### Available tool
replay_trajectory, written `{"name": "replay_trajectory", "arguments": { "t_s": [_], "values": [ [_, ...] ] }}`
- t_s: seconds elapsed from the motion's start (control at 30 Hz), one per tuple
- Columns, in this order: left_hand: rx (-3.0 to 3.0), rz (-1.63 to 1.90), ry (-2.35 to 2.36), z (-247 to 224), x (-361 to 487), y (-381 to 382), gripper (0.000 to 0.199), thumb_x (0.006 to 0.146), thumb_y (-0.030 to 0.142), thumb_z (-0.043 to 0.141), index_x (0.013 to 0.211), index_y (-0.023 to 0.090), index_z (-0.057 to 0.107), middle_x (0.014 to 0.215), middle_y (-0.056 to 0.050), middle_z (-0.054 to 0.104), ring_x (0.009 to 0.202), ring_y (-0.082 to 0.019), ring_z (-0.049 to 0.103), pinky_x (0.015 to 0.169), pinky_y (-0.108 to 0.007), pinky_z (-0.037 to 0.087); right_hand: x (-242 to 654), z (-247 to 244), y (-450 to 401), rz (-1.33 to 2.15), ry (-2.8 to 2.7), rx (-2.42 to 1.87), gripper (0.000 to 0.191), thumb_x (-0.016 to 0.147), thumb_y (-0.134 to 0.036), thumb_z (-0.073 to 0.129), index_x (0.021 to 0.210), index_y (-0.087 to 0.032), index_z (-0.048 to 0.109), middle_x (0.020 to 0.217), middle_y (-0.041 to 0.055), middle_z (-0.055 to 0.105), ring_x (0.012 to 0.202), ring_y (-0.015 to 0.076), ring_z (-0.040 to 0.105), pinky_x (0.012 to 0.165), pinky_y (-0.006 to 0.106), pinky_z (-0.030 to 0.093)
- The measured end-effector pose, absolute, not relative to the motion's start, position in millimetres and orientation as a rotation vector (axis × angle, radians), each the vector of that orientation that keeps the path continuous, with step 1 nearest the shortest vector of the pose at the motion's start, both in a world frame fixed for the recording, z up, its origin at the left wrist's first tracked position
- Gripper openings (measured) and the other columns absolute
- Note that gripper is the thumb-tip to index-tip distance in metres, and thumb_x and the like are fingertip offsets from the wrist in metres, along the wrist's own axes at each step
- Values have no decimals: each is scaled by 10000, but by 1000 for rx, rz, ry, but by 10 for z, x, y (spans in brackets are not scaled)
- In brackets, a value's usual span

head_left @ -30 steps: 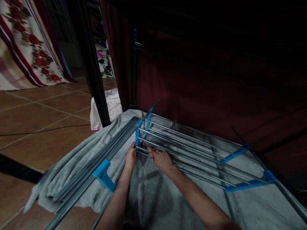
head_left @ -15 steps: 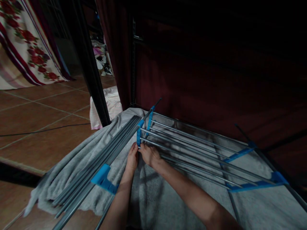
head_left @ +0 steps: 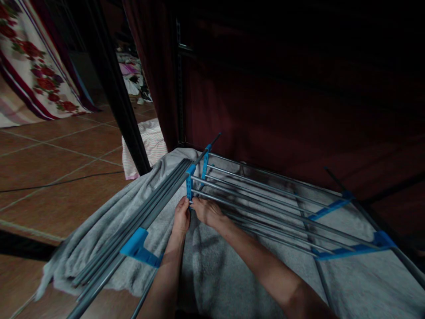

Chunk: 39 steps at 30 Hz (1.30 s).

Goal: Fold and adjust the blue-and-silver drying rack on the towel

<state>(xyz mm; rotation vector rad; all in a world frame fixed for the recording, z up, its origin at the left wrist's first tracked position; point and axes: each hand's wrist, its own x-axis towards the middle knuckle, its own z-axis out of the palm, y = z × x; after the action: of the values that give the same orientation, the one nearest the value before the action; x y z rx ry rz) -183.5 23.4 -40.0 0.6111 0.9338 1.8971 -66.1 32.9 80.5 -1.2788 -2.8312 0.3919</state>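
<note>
Right at the centre of the frame, the left hand [head_left: 182,216] pinches the lower end of an upright blue bracket [head_left: 189,185], and the right hand [head_left: 206,210] meets it there, fingers drawn in narrow around what looks like a rod end [head_left: 191,202]; most of that rod is hidden, so how far it is seated I can't tell. Above the hands, slim metal crossbars [head_left: 215,185] already run from this bracket and its farther twin [head_left: 205,166] towards two blue end pieces [head_left: 348,253] [head_left: 328,208] at the right, so much of this section looks joined up. Over in the lower left, a blue bracket [head_left: 139,250] sits on a long tube with no crossbars in it that I can see, and a bundle of grey tubes [head_left: 146,212] lies alongside, apparently unjoined. And the materials: smooth, round tubing with a dull shine, bright on the crossbars, flatter grey in the bundle; the brackets look like moulded plastic, this upright one a slim strip pierced with holes, the lower-left one chunky and angled. It all lies on a soft, fuzzy grey blanket [head_left: 226,266], rumpled into folds at the left, with a dark red curtain [head_left: 265,128] hanging behind and reddish-brown tiles [head_left: 66,177] on the left.
</note>
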Motion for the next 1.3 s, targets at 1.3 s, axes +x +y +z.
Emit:
{"name": "replay_trajectory", "arguments": {
  "t_s": [1.3],
  "values": [
    [625, 1956, 1030, -425, -1847, 240, 432, 725, 582, 859, 947, 230, 744, 929, -5, 733, 912, -167, 659, 920, -303, 520, -663, 754, 422, 393, -2800, -1282, 348, 1114, -347, 427, 1330, -187, 650, 1243, 109, 764, 1123, 237, 722, 960, 328, 559]
  ]
}}
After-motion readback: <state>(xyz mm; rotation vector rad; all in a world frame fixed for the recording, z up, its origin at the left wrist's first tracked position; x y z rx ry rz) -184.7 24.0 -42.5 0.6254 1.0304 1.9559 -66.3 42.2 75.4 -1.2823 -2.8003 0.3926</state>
